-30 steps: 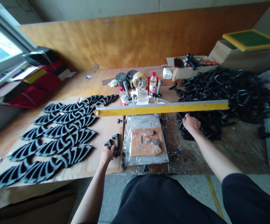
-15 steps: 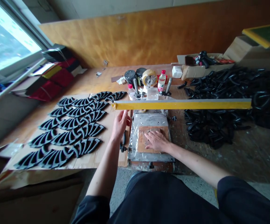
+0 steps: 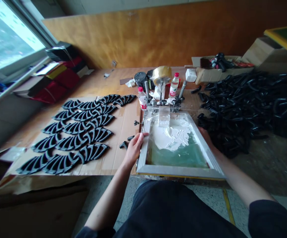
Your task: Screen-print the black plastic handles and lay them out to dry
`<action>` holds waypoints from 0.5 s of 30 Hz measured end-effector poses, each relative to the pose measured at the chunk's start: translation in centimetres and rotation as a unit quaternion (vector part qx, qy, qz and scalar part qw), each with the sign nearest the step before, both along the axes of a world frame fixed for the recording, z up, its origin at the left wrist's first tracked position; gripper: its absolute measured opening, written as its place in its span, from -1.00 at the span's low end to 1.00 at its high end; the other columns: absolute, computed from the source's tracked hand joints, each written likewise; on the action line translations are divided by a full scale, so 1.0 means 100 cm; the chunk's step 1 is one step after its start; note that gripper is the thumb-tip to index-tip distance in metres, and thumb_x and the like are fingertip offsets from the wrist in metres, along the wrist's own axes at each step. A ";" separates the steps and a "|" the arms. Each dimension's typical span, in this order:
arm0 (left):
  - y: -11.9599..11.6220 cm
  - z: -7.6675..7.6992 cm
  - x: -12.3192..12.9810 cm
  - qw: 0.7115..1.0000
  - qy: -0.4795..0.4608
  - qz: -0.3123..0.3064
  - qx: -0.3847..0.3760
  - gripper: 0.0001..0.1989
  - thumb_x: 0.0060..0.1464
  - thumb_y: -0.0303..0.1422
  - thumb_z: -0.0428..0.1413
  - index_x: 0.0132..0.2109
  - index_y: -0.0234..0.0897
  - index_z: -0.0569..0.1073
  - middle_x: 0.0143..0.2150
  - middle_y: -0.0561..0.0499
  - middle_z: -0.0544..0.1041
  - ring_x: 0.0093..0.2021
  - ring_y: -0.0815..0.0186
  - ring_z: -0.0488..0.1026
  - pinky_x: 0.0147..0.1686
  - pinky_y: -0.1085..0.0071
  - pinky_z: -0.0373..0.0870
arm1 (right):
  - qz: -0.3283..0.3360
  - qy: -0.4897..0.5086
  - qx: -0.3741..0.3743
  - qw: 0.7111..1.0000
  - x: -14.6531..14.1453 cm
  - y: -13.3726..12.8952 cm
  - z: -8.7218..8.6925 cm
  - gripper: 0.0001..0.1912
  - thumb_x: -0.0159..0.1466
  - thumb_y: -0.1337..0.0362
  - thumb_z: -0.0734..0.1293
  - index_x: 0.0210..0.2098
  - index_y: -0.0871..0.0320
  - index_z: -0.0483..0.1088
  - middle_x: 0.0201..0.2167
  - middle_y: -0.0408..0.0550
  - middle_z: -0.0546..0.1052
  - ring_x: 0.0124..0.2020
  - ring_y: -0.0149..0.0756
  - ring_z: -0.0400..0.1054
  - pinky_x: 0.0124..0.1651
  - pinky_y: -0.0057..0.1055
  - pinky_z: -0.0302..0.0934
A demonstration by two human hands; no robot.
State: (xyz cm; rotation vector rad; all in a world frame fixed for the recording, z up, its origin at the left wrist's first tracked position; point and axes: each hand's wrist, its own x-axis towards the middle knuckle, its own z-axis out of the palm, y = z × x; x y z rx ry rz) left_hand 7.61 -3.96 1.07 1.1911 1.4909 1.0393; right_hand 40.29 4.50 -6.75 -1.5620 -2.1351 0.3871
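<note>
A screen printing frame [image 3: 143, 155] with grey metal rails and a green mesh lies lowered over the work spot in front of me. White ink [image 3: 163, 140] is spread over the far half of its mesh. My left hand [image 3: 134, 147] grips the frame's left rail, a finger resting on top. At the right rail, my right hand [image 3: 207, 137] holds on from the outer side, its fingers largely hidden and in shadow. A squeegee-like clear block [image 3: 164, 115] hangs from the clamp assembly [image 3: 175, 107] at the frame's far end.
Rows of black curved ribbed parts [image 3: 74, 140] lie on cardboard [image 3: 123, 122] to the left. A big heap of black parts [image 3: 244, 99] covers the right side. Behind the clamp stand bottles with red caps [image 3: 174, 86], a tape roll [image 3: 161, 74] and a dark jar [image 3: 140, 79].
The frame has swung down from its raised, edge-on position and covers the base plate. My right hand has left the brown pad for the right rail; my left hand has come lower with the frame.
</note>
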 end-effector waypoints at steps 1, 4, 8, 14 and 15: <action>-0.004 -0.014 -0.002 1.000 0.020 -0.004 -0.022 -0.48 0.15 0.03 -0.01 0.04 -0.24 0.47 -0.41 0.06 0.45 -0.52 0.43 0.29 -0.54 0.52 0.20 | -0.048 0.005 0.015 0.999 0.007 0.008 0.006 -0.67 0.38 0.19 0.18 0.00 0.24 0.39 -0.02 0.11 0.43 -0.05 -0.08 0.36 -0.02 -0.10 0.31; -0.007 -0.054 -0.004 0.993 0.093 -0.014 -0.068 -0.43 0.13 -0.07 0.06 0.24 -0.16 0.30 -0.48 0.14 0.38 -0.55 0.45 0.26 -0.53 0.55 0.17 | -0.078 0.005 0.086 0.993 -0.012 0.028 0.026 -0.61 0.33 0.21 0.21 0.09 0.24 0.34 0.12 0.23 0.34 0.11 0.03 0.25 0.13 -0.04 0.19; -0.001 -0.083 -0.004 0.979 0.178 -0.025 -0.099 -0.43 0.13 -0.14 0.05 0.28 -0.11 0.25 -0.46 0.14 0.40 -0.50 0.42 0.32 -0.46 0.52 0.22 | 0.066 -0.063 0.122 0.988 -0.090 0.040 0.047 -0.43 0.13 0.19 0.44 0.10 0.21 0.33 0.09 0.15 0.37 0.12 0.05 0.22 0.09 -0.08 0.19; 0.002 -0.094 -0.008 0.978 0.176 -0.020 -0.111 -0.44 0.10 -0.09 0.06 0.23 -0.12 0.32 -0.39 0.09 0.47 -0.45 0.36 0.37 -0.41 0.48 0.27 | 0.203 -0.142 0.018 0.969 -0.116 0.000 0.037 -0.90 0.27 0.31 0.29 -0.28 0.18 0.44 -0.29 0.03 0.49 -0.20 -0.17 0.35 -0.19 -0.35 0.18; 0.002 -0.094 -0.009 0.979 0.168 -0.016 -0.111 -0.44 0.09 -0.09 0.07 0.22 -0.12 0.33 -0.39 0.09 0.48 -0.45 0.36 0.38 -0.41 0.48 0.27 | 0.243 -0.144 0.031 0.959 -0.109 -0.010 0.034 -0.89 0.28 0.36 0.26 -0.29 0.18 0.44 -0.30 0.03 0.49 -0.20 -0.19 0.34 -0.20 -0.36 0.16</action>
